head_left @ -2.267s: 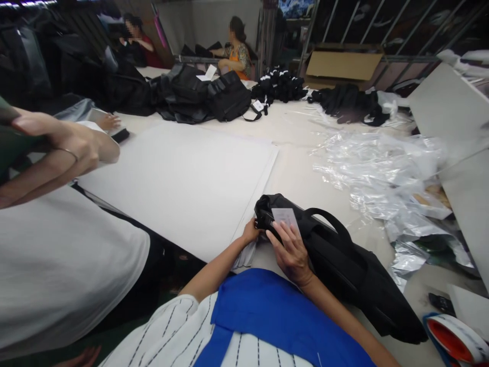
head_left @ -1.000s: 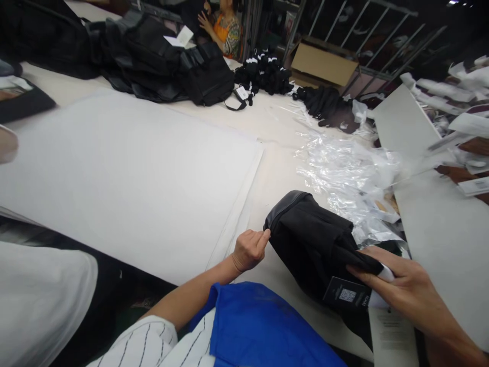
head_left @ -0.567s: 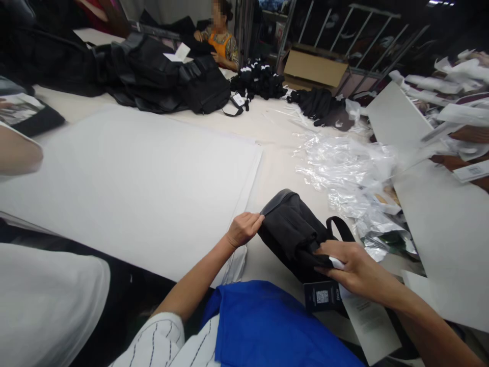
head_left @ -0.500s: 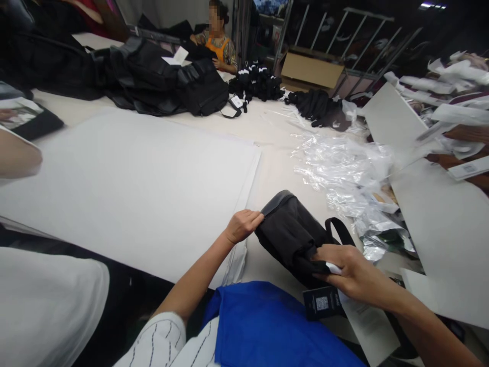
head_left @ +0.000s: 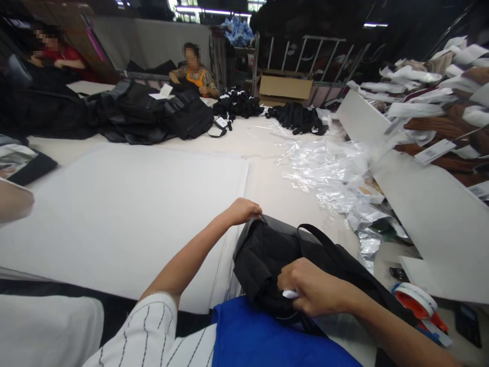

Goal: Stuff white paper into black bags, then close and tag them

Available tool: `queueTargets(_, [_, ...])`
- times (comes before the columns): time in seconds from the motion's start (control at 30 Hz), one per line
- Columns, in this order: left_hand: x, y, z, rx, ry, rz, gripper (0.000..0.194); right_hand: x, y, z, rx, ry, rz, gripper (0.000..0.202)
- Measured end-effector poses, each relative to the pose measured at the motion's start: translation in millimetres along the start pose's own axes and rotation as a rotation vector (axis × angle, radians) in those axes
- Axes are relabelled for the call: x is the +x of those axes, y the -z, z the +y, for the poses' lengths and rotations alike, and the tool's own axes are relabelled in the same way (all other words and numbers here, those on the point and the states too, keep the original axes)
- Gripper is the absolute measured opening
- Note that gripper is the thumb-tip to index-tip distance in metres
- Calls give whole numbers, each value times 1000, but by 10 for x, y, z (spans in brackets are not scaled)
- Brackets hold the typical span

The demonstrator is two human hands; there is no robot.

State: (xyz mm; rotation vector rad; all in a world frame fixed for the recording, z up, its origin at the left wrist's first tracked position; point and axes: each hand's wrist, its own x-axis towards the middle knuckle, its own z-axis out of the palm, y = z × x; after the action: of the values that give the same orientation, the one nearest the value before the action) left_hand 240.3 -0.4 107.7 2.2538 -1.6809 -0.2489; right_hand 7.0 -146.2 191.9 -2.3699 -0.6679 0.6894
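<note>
A black bag (head_left: 263,255) with a loop strap lies at the table's near edge, partly over the blue apron (head_left: 260,336). My left hand (head_left: 246,210) is closed on the bag's far left corner, fingers pinching the edge. My right hand (head_left: 305,285) is closed against the bag's near side. A small white object (head_left: 290,294) sticks out of it; its kind is hidden by the fingers. The bag's strap (head_left: 324,239) arches up and trails right behind my right forearm.
Large white sheets (head_left: 126,214) lie stacked at left, with a co-worker's arm (head_left: 15,201) beside them. Clear plastic bags (head_left: 328,168) spread at right, near a roll of tape (head_left: 416,300). Black bags (head_left: 137,112) line the far side, where two people sit. Brown wrapped goods (head_left: 435,125) pile up at right.
The bag has turned and come nearer to me, its strap now reaching right. My right hand has moved left and down along it. The view has tilted up; the dark tag is now hidden.
</note>
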Motion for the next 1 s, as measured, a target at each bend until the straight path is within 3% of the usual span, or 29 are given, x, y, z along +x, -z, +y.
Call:
queueTargets(0.1, [12,35,-55,-184,129,-123,26,63,27,32,-101,-25,48,16])
queueTargets(0.2, [-223,-10,38,-492,60,-187,44,92,134,104,-198,-94,166,13])
queueTargets(0.27, [-464,-84,111,-815,4,-249,42,121,238,181,-244,-139,214,15])
queueTargets(0.37, [-744,-258,120,-1103,42,-146,57,248,388,358,-288,-204,215,15])
queueTargets(0.43, [-792,-406,77,-1063,139,-36,77,404,455,514,-307,-232,186,16])
queueTargets(0.5, [-743,-557,43,-875,274,62,81,575,500,662,-330,-252,153,22])
queueTargets(0.57, [-656,-677,45,-688,385,155,63,686,553,752,-341,-239,145,27])
queueTargets(0.63, [-581,-745,83,-574,432,211,43,649,647,754,-331,-155,227,33])
queueTargets(0.73, [-485,-736,171,-519,490,310,32,218,858,678,-263,-15,568,42])
queueTargets(0.8, [-382,-660,203,-607,559,400,33,-277,981,699,-186,-51,822,44])
queueTargets(0.9, [-118,-500,121,-905,707,503,39,-1113,981,1004,-110,-297,1027,43])
queueTargets(1.0, [202,-410,-107,-1141,888,479,46,-1789,667,1573,-100,-619,1133,48])
